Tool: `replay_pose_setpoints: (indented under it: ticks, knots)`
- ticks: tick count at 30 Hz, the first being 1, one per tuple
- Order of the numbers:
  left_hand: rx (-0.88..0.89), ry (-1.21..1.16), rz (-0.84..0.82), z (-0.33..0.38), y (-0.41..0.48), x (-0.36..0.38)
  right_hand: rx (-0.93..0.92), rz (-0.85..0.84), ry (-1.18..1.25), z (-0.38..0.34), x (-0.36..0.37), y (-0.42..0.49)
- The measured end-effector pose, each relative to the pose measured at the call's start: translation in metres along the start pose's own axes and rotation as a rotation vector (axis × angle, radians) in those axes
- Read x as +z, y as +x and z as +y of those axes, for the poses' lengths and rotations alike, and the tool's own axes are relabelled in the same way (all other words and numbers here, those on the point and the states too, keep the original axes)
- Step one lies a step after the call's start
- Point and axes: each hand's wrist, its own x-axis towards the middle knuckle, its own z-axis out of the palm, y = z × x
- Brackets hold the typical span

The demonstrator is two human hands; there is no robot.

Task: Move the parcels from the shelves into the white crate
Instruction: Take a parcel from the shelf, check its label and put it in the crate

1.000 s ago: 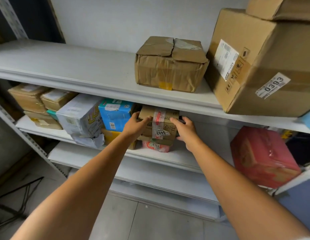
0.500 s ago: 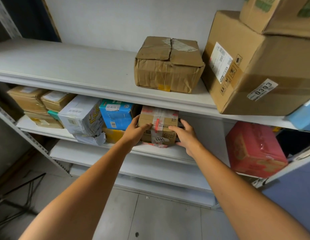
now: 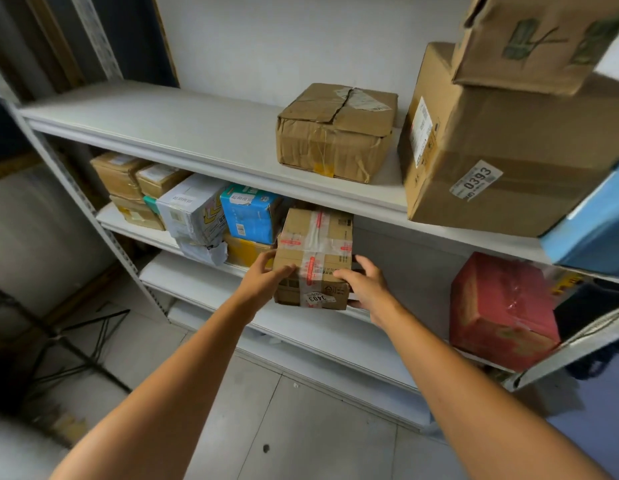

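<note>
A taped brown parcel (image 3: 315,251) is gripped on both sides by the left hand (image 3: 263,282) and the right hand (image 3: 367,289), fingers curled round it, at the front edge of the second shelf (image 3: 145,233), just beside a blue box (image 3: 249,216); a crumpled carton (image 3: 335,133) is seen above.

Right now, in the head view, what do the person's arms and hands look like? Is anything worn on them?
Nothing worn shows. The left hand and right hand have no gloves, and I see no rings. The left forearm and right forearm are bare, with no sleeve, watch or bracelet up to the picture's lower edge.
</note>
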Motion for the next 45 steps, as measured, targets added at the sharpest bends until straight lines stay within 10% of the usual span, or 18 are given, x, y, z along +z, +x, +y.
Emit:
replay_pose_setpoints:
  ticks: [45]
  knots:
    - [0.311, -0.131, 0.342, 0.033, -0.110, -0.107, -0.335, -0.215, -0.225, -0.079, 0.100, -0.060]
